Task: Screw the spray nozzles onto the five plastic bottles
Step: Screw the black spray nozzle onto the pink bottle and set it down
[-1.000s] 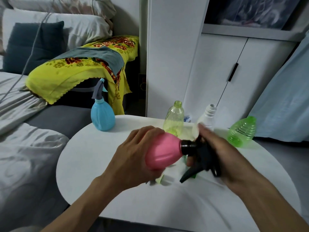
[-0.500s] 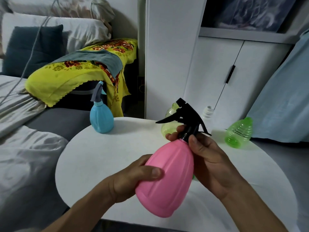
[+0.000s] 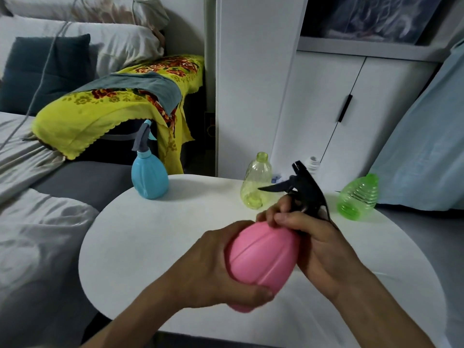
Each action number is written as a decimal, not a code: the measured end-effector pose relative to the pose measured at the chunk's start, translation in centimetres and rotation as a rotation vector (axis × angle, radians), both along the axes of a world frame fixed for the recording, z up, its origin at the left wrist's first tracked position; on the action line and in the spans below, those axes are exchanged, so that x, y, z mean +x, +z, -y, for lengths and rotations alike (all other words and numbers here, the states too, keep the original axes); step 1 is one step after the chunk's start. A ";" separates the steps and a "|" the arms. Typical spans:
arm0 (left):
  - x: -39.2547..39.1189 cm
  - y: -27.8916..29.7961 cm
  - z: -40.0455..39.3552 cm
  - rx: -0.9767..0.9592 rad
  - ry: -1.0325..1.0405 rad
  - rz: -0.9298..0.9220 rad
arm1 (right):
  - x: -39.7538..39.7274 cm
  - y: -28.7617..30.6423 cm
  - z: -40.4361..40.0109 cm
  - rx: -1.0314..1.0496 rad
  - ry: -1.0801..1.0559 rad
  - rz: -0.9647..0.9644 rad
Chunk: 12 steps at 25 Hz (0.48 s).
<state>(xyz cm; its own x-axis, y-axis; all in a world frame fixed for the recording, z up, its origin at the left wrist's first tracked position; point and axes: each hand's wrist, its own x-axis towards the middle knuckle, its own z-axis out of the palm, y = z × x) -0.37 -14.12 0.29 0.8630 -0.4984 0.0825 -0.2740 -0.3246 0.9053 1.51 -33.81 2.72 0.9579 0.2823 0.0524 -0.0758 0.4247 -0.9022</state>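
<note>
A pink bottle [image 3: 263, 254] is held tilted above the round white table [image 3: 155, 237], its neck pointing up and away. My left hand [image 3: 218, 270] wraps its lower body. My right hand [image 3: 311, 242] pinches the collar of the black spray nozzle [image 3: 303, 192] that sits on the pink bottle's neck. A blue bottle [image 3: 150, 177] with a grey nozzle stands at the table's far left edge. A yellow-green bottle [image 3: 256, 184], a white bottle [image 3: 313, 163] and a green bottle [image 3: 357, 197] stand open-necked at the back; the green one lies tilted.
A grey bed with rumpled sheets [image 3: 32, 222] borders the table on the left. A yellow floral cloth [image 3: 105, 111] drapes over furniture behind it. White cabinet doors [image 3: 326, 116] stand behind the table, and a pale blue fabric [image 3: 421, 146] hangs at the right.
The pink bottle went from lying sideways to neck-up and tilted. My left hand shifted to grip its lower body, and my right hand closed lower around the nozzle collar.
</note>
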 end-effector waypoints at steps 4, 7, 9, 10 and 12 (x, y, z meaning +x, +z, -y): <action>0.4 1.4 -0.6 -0.031 -0.256 -0.259 | -0.4 0.3 0.0 0.026 0.177 -0.013; -0.1 1.0 0.1 0.028 -0.094 -0.145 | -0.6 0.4 -0.8 -0.025 0.005 -0.071; -0.5 0.5 0.5 0.026 -0.021 -0.069 | -0.6 0.6 -0.9 -0.040 -0.076 -0.090; -0.6 0.4 0.5 0.029 0.003 -0.039 | -0.4 0.6 -0.9 -0.040 -0.098 -0.097; -0.4 0.1 0.6 0.035 0.036 -0.013 | -0.3 0.5 -1.1 -0.044 -0.151 -0.097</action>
